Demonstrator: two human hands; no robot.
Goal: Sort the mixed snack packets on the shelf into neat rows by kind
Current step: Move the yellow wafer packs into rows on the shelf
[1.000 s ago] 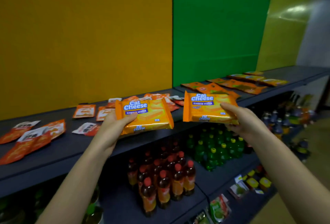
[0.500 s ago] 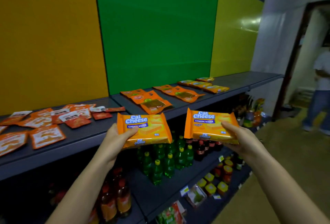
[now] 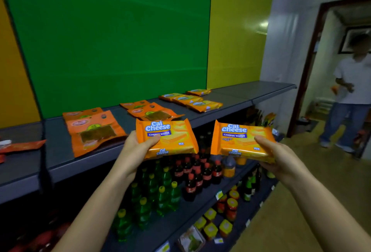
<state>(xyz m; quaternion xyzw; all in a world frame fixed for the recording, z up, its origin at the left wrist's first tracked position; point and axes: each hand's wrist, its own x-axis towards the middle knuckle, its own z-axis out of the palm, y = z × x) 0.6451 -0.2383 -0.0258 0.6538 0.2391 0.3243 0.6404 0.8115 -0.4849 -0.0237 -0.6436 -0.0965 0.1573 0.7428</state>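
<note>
- Two glossy orange foil Cal Cheese wafer packs, flat and rectangular, are held in the air in front of the grey metal shelf (image 3: 230, 101): the left pack (image 3: 167, 138) pinched by the left hand (image 3: 134, 151), the right pack (image 3: 241, 141) clamped in the right hand (image 3: 281, 157).
- Both packs face up, long axes running left to right.
- Orange windowed pouches (image 3: 94, 129) and similar wafer packs (image 3: 192, 100) lie on the shelf; bottles (image 3: 190, 173) stand below; a person (image 3: 351, 95) stands at the doorway.

Two Cal Cheese wafer packs (image 3: 167, 138) in hand; four more wafer packs (image 3: 204, 105) on the shelf (image 3: 251, 93); four orange pouches (image 3: 94, 131).
</note>
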